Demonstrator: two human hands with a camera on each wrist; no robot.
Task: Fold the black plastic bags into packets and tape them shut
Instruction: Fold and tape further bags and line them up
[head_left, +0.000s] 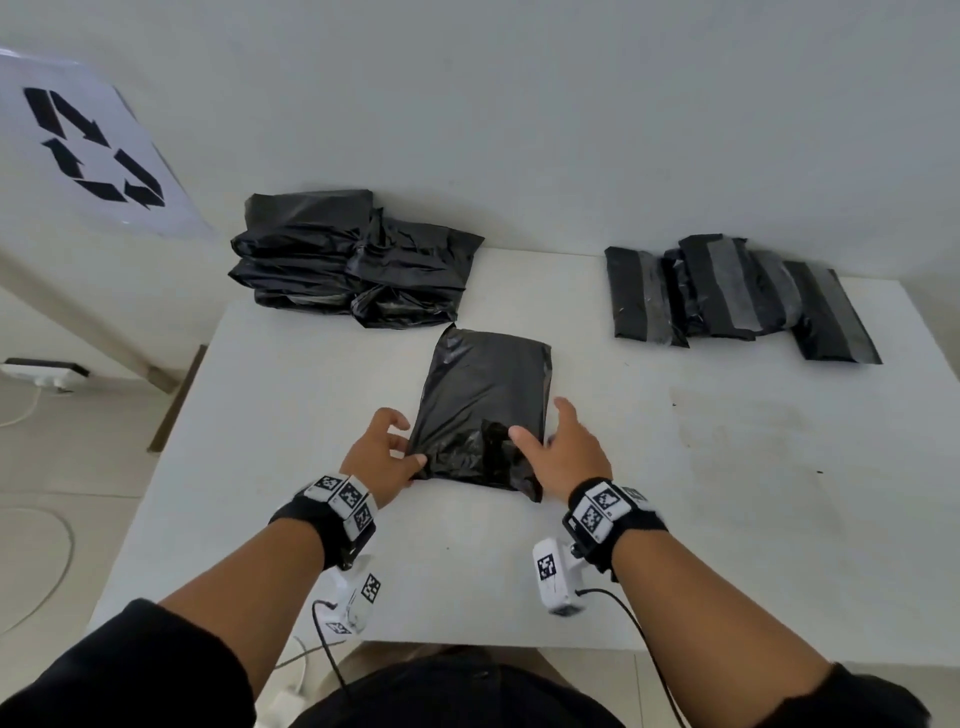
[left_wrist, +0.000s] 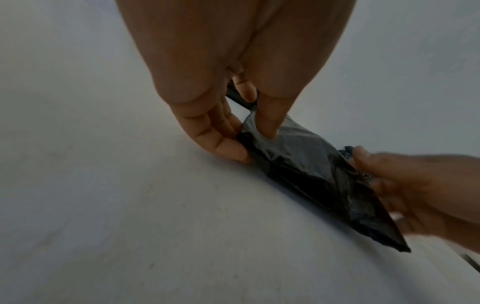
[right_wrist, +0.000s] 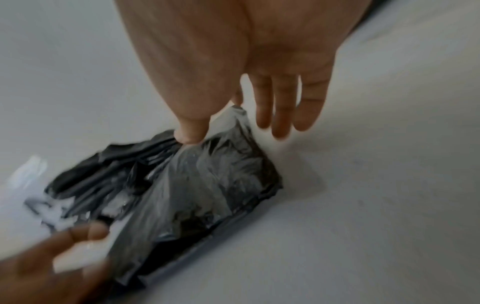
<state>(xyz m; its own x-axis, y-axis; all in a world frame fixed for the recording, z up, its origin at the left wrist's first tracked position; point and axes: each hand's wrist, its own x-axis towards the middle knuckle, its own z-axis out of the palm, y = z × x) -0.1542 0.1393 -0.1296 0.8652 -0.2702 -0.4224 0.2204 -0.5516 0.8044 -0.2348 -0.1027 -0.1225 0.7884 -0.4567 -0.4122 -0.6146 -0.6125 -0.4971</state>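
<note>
A black plastic bag (head_left: 483, 395), folded into a flat rectangle, lies in the middle of the white table (head_left: 249, 467). My left hand (head_left: 405, 447) pinches its near left corner. In the left wrist view the thumb lies on top of the bag (left_wrist: 306, 164) and the curled fingers (left_wrist: 223, 144) sit at its edge. My right hand (head_left: 540, 431) is at the near right corner. In the right wrist view its thumb presses the crumpled top of the bag (right_wrist: 207, 181), and its straight fingers (right_wrist: 280, 115) hang just beside the bag's right edge.
A loose pile of black bags (head_left: 353, 265) sits at the back left of the table. Several taped packets (head_left: 727, 296) lie at the back right. A white sheet with a recycling symbol (head_left: 93, 145) leans at the far left. A power strip (head_left: 41, 371) and cables lie on the floor.
</note>
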